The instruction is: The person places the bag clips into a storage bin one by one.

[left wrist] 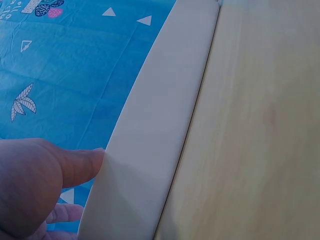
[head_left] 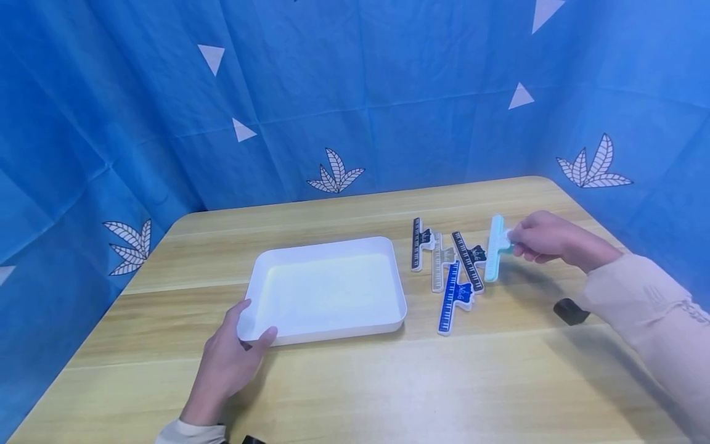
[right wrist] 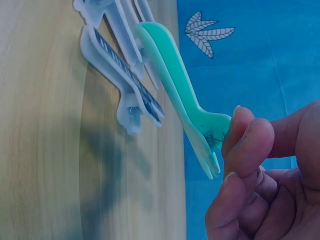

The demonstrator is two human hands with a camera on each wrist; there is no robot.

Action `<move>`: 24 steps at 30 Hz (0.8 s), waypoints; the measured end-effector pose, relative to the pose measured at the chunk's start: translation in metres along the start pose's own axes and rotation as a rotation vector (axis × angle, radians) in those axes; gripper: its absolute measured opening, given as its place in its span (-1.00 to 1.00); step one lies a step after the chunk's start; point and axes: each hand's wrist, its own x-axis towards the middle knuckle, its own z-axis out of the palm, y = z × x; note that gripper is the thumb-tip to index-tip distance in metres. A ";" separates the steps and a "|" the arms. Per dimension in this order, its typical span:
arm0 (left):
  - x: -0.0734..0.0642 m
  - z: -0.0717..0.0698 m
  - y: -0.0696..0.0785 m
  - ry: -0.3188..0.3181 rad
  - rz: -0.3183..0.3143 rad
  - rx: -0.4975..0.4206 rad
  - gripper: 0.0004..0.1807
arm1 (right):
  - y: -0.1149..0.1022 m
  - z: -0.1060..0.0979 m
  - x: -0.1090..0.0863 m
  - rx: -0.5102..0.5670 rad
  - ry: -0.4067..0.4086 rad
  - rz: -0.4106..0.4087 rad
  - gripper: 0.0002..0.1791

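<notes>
Between the thumb and fingers of my right hand [head_left: 546, 237] is the handle end of a mint-green clip [head_left: 495, 250]. In the right wrist view this clip [right wrist: 170, 70] stands on its side, its spring showing near the fingertips, with a shadow on the wood. Left of it lie a slanted black clip [head_left: 468, 265], a blue clip [head_left: 450, 299], a beige clip [head_left: 437, 271] and another black clip [head_left: 416, 246], all with piano-key patterns. My left hand [head_left: 230, 357] holds the near left corner of a white rectangular tray [head_left: 333, 290], thumb at the near rim. The tray has nothing in it.
A wooden table [head_left: 388, 388] carries everything. Behind it and at both sides hangs a blue curtain [head_left: 310, 92] with white triangles and leaves. A small black object [head_left: 571, 311] shows beneath my right sleeve [head_left: 638, 302].
</notes>
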 end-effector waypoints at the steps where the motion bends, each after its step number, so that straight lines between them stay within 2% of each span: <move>1: 0.000 0.000 0.000 0.000 0.000 0.000 -0.05 | -0.001 0.000 0.000 -0.001 0.001 -0.003 -0.71; 24: 0.001 0.001 0.000 0.008 0.002 0.001 -0.04 | -0.010 0.005 0.006 0.008 -0.013 -0.008 -0.70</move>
